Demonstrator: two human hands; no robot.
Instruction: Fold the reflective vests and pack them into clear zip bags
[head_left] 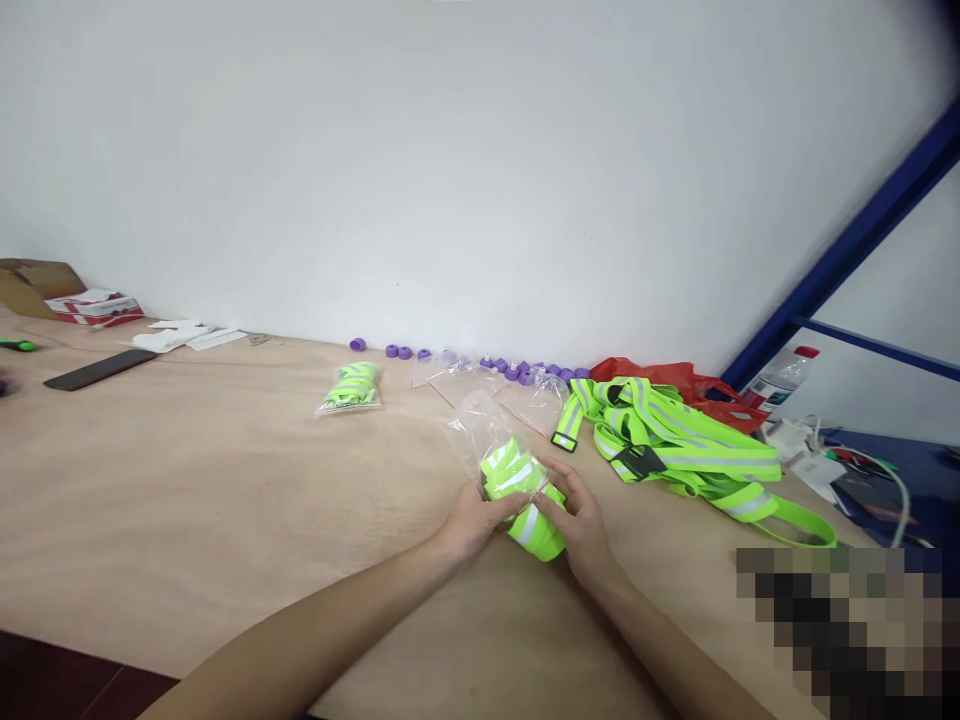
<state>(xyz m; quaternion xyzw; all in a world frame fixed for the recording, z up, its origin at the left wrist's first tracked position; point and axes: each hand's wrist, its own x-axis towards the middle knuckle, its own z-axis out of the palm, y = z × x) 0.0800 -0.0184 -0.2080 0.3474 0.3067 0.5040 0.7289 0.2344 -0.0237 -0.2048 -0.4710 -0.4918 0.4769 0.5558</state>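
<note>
Left hand (471, 520) and right hand (589, 530) work together, fingers (564, 474) pinching the folded neon strap (536, 532), its near end poking from the clear bag (474, 428)!

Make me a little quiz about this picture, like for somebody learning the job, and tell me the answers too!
1. True or false: the left hand and right hand are both on the same bright green bundle.
2. What colour is the plastic bag behind the loose straps? A) blue B) red C) black
3. Fill in: the small filled packet lies to the ____ of both hands.

Key: 1. true; 2. B; 3. left
</note>
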